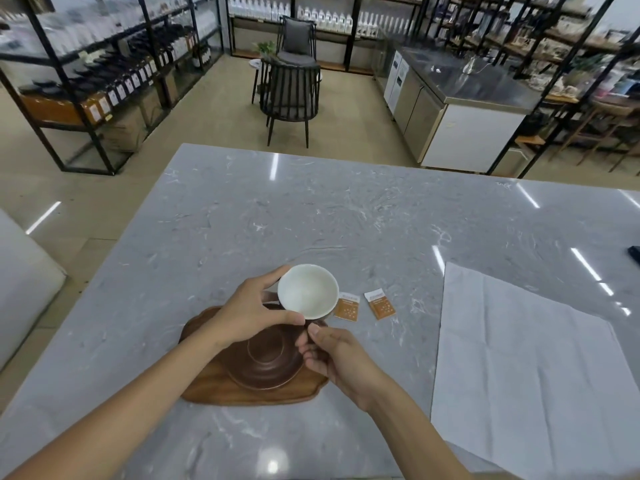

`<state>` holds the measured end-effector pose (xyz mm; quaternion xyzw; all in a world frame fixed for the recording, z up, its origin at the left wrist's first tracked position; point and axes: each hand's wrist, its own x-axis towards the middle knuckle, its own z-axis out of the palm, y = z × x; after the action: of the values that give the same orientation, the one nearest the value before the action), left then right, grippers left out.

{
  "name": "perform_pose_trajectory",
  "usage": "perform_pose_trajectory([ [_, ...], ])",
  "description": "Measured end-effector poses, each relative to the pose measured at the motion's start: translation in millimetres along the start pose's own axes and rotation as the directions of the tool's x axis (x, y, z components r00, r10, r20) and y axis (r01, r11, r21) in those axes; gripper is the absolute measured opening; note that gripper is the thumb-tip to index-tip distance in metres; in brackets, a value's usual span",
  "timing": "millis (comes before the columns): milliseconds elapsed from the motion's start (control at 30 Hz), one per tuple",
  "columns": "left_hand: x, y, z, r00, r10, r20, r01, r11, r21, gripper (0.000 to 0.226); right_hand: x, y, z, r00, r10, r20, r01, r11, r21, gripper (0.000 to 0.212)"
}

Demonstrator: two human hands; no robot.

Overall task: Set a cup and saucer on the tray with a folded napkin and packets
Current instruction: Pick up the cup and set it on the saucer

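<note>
A white cup (308, 292) is held above the far edge of the wooden tray (242, 396), gripped at its left rim by my left hand (256, 313). A dark brown saucer (266, 358) lies on the tray; my right hand (329, 355) pinches its right edge. Two orange and white packets (347, 306) (381, 304) lie on the marble counter just right of the cup. A white napkin (526, 368) lies spread flat, unfolded, on the right of the counter.
The grey marble counter (311, 209) stretches away ahead. A dark object (634, 253) sits at its right edge. Beyond the counter stand black chairs (291, 95), a steel cabinet (450, 98) and shelves of bottles.
</note>
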<state>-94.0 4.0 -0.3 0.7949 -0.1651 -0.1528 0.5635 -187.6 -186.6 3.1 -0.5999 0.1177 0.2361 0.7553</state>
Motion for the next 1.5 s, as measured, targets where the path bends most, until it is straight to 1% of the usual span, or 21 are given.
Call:
perform_pose_trajectory([
  [133,-25.9,-15.2,-9.1,1.0,-0.007,0.001,0.007,1.0,-0.001,0.085,-6.8,16.9,22.2,1.0,0.008,0.003,-0.008,1.0,-0.005,0.036],
  [333,-48.2,-35.5,-23.9,0.999,-0.041,-0.001,0.041,0.999,0.02,0.098,-9.6,36.2,50.4,1.0,0.025,-0.001,-0.025,1.0,-0.006,0.035],
  [467,-57.0,-43.1,-32.6,0.999,-0.036,0.007,0.036,0.999,0.04,0.089,-9.4,41.9,62.9,1.0,0.027,-0.002,-0.027,1.0,-0.006,0.035],
  [567,-60.5,-47.9,-36.0,0.999,-0.042,0.0,0.042,0.999,0.033,0.09,-8.4,45.7,68.9,0.999,0.032,-0.012,-0.033,0.999,-0.011,0.035],
  [733,-63.3,-50.3,-34.9,1.0,-0.02,0.022,0.019,0.999,0.046,0.081,-6.6,50.4,70.5,0.998,0.058,-0.025,-0.058,0.998,-0.005,0.037],
  [1067,-62.1,-58.7,-37.3,1.0,-0.026,0.005,0.026,0.999,0.029,0.08,0.8,51.4,70.2,0.995,0.096,-0.039,-0.097,0.995,-0.036,0.038],
  [1167,-61.2,-61.3,-37.3,0.999,-0.04,0.007,0.04,0.999,0.019,0.084,2.9,52.4,68.9,0.993,0.106,-0.054,-0.109,0.993,-0.043,0.038],
  [1267,-61.8,-63.9,-36.1,0.998,-0.06,0.009,0.06,0.998,-0.007,0.092,1.1,53.2,67.3,0.989,0.126,-0.073,-0.132,0.987,-0.091,0.038],
  [1433,-63.1,-62.9,-32.4,1.0,-0.022,0.008,0.022,1.0,0.02,0.084,-3.1,52.5,63.7,0.987,0.129,-0.099,-0.142,0.979,-0.144,0.036],
  [1500,-63.7,-64.2,-31.0,1.0,-0.022,0.004,0.022,1.0,0.007,0.087,-3.9,52.5,61.5,0.986,0.124,-0.113,-0.142,0.974,-0.175,0.035],
])
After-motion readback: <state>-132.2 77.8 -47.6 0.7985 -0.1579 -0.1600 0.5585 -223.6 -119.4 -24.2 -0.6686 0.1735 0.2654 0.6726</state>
